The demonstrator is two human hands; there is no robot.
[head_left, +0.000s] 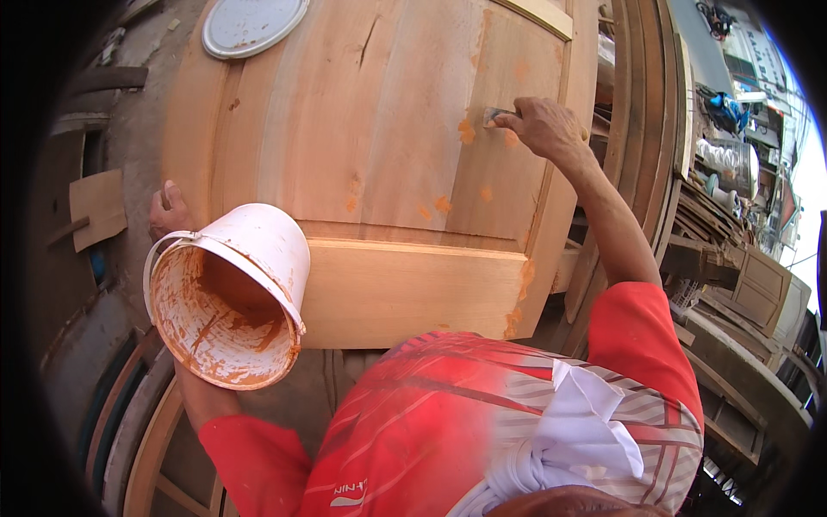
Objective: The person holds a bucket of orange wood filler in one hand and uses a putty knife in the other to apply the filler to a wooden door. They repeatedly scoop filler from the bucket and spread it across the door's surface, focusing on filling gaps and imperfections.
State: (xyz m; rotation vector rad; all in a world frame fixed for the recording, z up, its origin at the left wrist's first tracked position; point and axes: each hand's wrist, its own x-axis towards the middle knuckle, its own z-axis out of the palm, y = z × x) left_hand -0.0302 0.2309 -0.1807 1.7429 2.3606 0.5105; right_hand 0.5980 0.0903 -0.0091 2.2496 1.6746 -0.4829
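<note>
My right hand [551, 127] pinches a putty knife [496, 117], its blade against the far right part of a pale wooden panel door [327, 138]. Orange filler patches [443, 204] dot the door's boards and its near right edge. At the door's left edge is my left hand [169, 211], its fingers curled and partly hidden behind a white bucket [267, 237]. I cannot make out what those fingers hold. The bucket tilts toward me over my left forearm and the door's near left corner, its inside smeared with orange filler.
A round white lid [254, 24] lies on the door's far left corner. Long timber pieces [642, 129] stand close along the right side. Beyond them are stacked boards [711, 215] and panels. At left, a piece of brown board [96, 208] is near the concrete floor [142, 129].
</note>
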